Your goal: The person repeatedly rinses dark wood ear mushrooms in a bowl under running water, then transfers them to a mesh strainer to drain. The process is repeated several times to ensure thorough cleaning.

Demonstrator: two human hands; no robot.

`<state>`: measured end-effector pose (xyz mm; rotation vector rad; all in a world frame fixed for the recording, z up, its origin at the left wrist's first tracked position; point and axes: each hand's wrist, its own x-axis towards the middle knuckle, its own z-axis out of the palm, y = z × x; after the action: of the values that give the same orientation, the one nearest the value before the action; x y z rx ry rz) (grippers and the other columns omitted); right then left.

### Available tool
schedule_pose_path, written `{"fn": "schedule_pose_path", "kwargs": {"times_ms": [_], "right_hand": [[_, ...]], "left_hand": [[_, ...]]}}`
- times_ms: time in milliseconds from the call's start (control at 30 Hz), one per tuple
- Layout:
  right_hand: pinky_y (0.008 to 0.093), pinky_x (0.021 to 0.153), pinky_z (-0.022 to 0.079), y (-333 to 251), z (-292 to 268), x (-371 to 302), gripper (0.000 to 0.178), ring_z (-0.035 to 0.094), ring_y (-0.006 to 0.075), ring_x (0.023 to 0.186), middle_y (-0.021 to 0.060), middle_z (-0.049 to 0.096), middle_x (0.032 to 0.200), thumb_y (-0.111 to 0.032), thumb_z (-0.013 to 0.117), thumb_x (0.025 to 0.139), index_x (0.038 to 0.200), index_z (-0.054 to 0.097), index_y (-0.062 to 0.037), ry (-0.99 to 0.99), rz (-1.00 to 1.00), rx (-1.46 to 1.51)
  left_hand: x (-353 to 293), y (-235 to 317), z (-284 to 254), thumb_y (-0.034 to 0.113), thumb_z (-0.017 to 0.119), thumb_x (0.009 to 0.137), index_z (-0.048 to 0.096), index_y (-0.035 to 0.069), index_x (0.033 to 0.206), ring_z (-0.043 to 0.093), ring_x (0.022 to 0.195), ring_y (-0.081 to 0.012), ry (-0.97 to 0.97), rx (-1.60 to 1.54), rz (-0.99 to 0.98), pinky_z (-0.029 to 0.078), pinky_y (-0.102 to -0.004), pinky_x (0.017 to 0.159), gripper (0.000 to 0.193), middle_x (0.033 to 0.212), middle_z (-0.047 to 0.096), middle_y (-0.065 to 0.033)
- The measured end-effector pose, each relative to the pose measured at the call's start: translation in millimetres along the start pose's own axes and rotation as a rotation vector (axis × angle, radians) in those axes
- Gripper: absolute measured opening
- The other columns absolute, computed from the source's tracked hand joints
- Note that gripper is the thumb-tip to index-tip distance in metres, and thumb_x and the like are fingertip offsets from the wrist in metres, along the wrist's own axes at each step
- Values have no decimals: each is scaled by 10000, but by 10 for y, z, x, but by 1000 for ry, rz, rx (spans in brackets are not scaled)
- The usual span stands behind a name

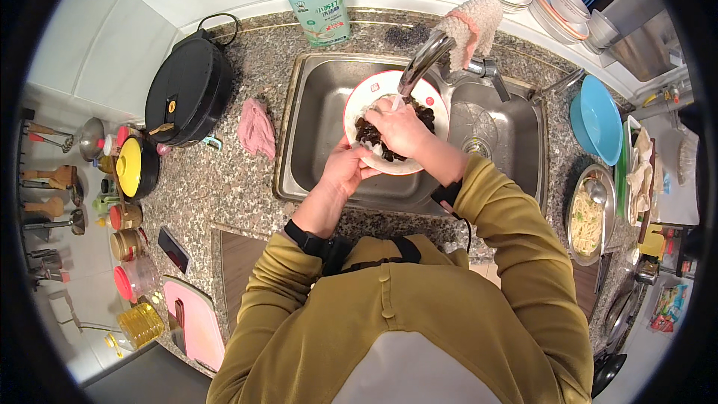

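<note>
White dish (366, 94) over steel sink (314, 108); left grip (345, 167) clasping dish edge, right grip (404, 129) among dark pieces (367, 133), closure unclear.

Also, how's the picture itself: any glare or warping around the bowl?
In the head view, the corners go black and the granite counter's back edge bows; in the head view, the steel faucet has bright highlights and the sink a softer sheen; in the head view, the white bowl, left hand and right hand are readable.
</note>
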<state>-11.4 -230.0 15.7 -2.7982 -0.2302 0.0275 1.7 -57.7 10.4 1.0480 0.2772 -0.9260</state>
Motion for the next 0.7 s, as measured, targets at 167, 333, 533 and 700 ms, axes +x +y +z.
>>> {"fn": "schedule_pose_path", "kwargs": {"times_ms": [167,333,533,700], "right_hand": [[509,945,422,270,-300,-33,442,524,381,1146,161,624,1127,-71,646,729,1157,567,-152,35,-115,275],[562,1052,330,129,-396,-367,910,383,390,1305,133,419,1431,-468,769,670,1466,362,-299,74,-164,-114],[488,876,480,112,-62,-139,556,564,413,1047,210,530,1166,-222,681,799,1314,472,-191,6,-10,62],[471,857,484,160,-68,-52,363,602,422,959,243,561,1134,-93,610,822,1172,513,-87,127,97,328]], "left_hand": [[-40,54,-30,-46,543,822,403,108,1319,700,895,-254,40,-51,-10,620,-452,734,539,1103,634,-116],[-69,137,-50,-67,535,802,471,94,1274,674,737,-183,18,-64,30,624,-452,713,503,1020,650,-97],[-38,69,-71,-68,545,792,474,88,1263,674,727,-186,54,-38,25,623,-463,707,501,1008,650,-99],[-35,53,-143,-62,559,817,493,73,1239,683,865,-268,46,-61,-5,600,-497,768,447,1076,644,-122]]}}
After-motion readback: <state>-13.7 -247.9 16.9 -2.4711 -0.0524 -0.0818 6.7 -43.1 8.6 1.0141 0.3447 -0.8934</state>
